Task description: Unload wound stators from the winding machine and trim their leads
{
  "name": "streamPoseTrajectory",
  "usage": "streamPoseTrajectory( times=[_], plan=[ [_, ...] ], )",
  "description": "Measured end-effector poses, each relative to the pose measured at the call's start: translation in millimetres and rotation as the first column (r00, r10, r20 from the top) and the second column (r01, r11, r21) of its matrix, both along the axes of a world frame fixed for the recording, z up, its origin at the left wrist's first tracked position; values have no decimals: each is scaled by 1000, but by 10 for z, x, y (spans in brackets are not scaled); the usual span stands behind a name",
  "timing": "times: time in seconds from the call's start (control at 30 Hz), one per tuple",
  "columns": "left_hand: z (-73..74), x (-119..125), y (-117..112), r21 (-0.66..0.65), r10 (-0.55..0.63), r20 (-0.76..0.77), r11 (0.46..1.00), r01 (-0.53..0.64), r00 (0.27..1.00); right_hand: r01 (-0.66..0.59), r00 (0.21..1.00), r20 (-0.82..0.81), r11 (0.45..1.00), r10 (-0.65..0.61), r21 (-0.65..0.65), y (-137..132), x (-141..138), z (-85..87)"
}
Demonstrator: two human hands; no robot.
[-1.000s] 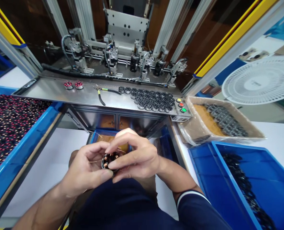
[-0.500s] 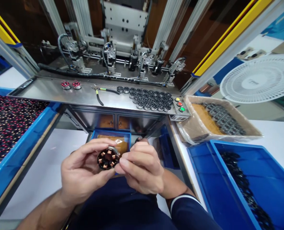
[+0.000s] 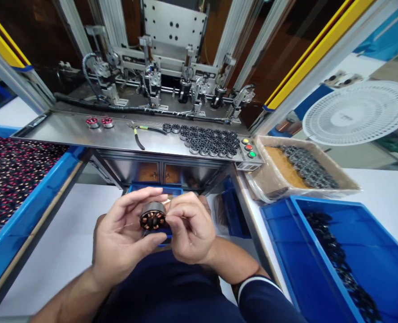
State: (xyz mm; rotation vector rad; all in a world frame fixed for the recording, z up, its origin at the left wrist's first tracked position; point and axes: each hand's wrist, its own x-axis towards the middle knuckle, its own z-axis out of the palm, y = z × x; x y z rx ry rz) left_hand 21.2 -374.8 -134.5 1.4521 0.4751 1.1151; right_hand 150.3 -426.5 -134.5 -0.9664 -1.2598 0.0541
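Observation:
A motor stator (image 3: pixel 153 216) with a grey metal rim and copper windings is held between my hands, above my lap. My left hand (image 3: pixel 121 233) curves around its left side, fingers above and behind, with the thumb stretched out just below. At the right edge of the stator, my right hand (image 3: pixel 190 229) pinches with thumb and fingertips, its other fingers curled in. The fingertips cover the spot where they grip, so a wire or other small part there cannot be made out.
On the steel ledge (image 3: pixel 59 130) lie two red-wound stators (image 3: pixel 100 122), cutting pliers (image 3: pixel 138 134) and several dark stators (image 3: pixel 210 140). Blue bins (image 3: pixel 320 204) flank me, the left full of wound parts (image 3: pixel 20 179). A lined carton (image 3: pixel 269 184) and white fan (image 3: pixel 356 114) are right.
The stator has tipped so its side wall shows more. My left thumb has come away from its lower rim, and my right hand has turned and shifted slightly left.

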Motion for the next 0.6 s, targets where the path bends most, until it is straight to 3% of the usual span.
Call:
streamPoseTrajectory(
  times=[0.13, 0.27, 0.43, 0.6],
  plan=[
    [-30, -100, 138, -70, -247, -141, 968, 239, 959, -33, 995, 93, 999, 35, -22, 10, 146, 17],
    [-84, -146, 197, -162, -428, -63, 896, 414, 901, -59, 983, 173, 998, 65, -37, 5, 218, 68],
    [-128, -92, 185, -230, -419, 61, 877, 421, 906, -37, 966, 252, 996, 57, -85, -18, 249, 125],
    [-118, -90, 195, -226, -423, 144, 866, 446, 895, -32, 980, 193, 991, 56, -127, -45, 253, 126]
  ],
)
